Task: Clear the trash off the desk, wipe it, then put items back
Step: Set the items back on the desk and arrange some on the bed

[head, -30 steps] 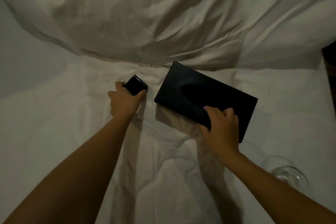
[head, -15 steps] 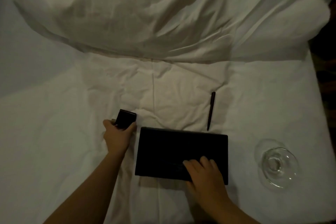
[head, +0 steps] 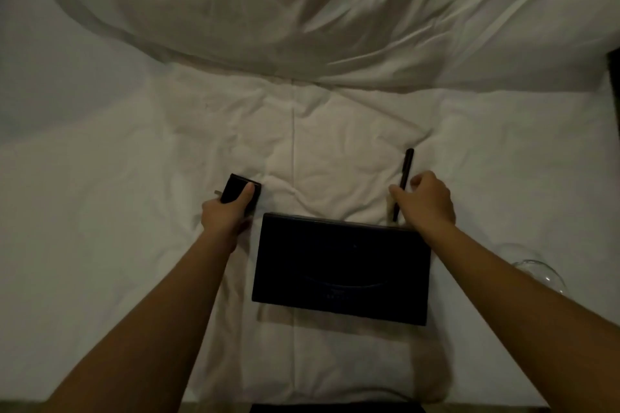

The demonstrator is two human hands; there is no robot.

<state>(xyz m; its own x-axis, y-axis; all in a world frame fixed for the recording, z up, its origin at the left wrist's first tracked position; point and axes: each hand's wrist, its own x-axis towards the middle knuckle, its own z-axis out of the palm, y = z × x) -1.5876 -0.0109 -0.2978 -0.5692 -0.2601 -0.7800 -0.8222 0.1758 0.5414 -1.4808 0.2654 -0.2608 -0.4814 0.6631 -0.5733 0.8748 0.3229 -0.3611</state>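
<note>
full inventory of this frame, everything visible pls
sheet: 1, white, creased, spread under everything
duvet: 1, white, rumpled, bunched across the far side
flat box: 1, black, lying flat at near centre, between the forearms
small block: 1, black, left of the flat box's far corner, in the left hand
pen: 1, black, just beyond the flat box's far right corner
glass: 1, clear, near right, partly hidden by the right forearm
left hand: holds the small block, thumb on top
right hand: pinches the pen between thumb and fingers
</note>
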